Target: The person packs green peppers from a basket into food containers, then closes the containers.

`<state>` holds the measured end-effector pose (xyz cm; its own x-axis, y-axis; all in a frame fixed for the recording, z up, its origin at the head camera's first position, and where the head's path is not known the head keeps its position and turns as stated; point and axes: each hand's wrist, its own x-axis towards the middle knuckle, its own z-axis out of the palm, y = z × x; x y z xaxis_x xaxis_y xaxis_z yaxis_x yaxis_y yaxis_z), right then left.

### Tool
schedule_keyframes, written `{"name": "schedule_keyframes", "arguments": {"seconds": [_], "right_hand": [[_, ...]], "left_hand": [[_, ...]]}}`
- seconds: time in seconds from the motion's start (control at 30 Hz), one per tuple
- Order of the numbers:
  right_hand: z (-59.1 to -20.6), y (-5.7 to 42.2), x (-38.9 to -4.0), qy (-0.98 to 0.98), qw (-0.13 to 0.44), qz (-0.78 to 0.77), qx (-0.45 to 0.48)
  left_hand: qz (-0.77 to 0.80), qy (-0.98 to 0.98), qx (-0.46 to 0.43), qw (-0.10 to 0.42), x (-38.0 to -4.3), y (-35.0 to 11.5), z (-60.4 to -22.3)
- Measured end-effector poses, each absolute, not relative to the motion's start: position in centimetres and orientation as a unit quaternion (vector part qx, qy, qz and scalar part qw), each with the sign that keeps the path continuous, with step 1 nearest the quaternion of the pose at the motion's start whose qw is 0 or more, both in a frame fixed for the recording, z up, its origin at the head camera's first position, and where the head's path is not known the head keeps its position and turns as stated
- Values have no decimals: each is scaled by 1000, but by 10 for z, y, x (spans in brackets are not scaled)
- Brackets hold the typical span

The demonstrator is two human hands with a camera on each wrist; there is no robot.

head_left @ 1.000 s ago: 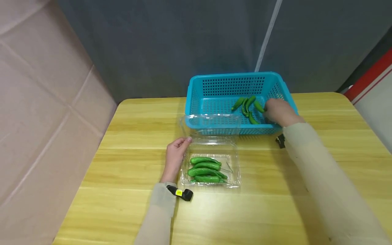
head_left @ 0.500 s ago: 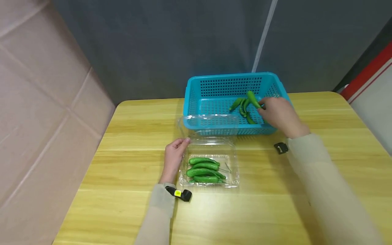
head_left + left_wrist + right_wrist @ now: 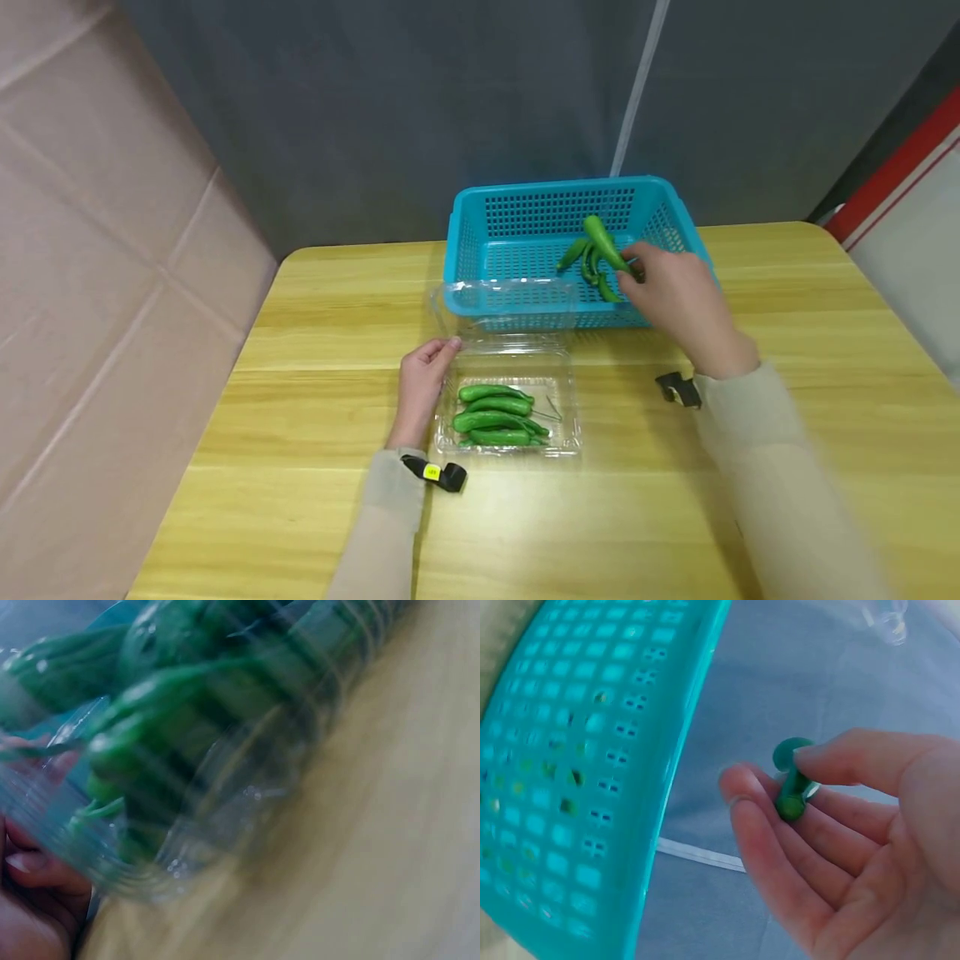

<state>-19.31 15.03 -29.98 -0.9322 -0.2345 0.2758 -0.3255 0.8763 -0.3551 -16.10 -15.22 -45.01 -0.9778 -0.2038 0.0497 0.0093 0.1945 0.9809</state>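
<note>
Between thumb and fingers, my right hand (image 3: pixel 678 296) pinches a green chili pepper (image 3: pixel 604 242) above the blue basket (image 3: pixel 463 242). The right wrist view shows this pepper (image 3: pixel 792 802) end-on, past the basket's rim. Several more peppers (image 3: pixel 573 253) lie on the basket's floor, partly covered by the held one. My left hand (image 3: pixel 422 383) holds the left edge of a clear plastic clamshell box (image 3: pixel 567 417) near its hinge, thumb on the rim. Several green peppers (image 3: pixel 493 420) lie side by side inside the box. Through its wall they appear blurred in the left wrist view.
The box's raised clear lid (image 3: pixel 510 304) leans back against the basket's front wall. Both stand on a wooden table (image 3: pixel 337 350). A dark grey curtain (image 3: pixel 375 125) hangs behind, and a pale padded wall (image 3: pixel 97 292) is on the left.
My right hand has lifted a pepper off the basket's floor and drawn it slightly up and left. The left hand keeps its hold on the box; the whole view shifts a little.
</note>
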Motion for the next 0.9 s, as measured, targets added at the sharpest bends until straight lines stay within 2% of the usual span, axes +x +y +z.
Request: {"name": "schedule_keyframes", "arguments": {"seconds": [0.33, 0.57, 0.9], "right_hand": [[-311, 142, -178, -944, 153, 273, 108], [-312, 133, -172, -939, 125, 311, 84], [-317, 123, -168, -927, 140, 342, 65]], "left_hand": [[-634, -765, 72, 89, -162, -151, -452], [-635, -764, 77, 90, -161, -153, -452], [-628, -769, 72, 96, -163, -153, -451]]}}
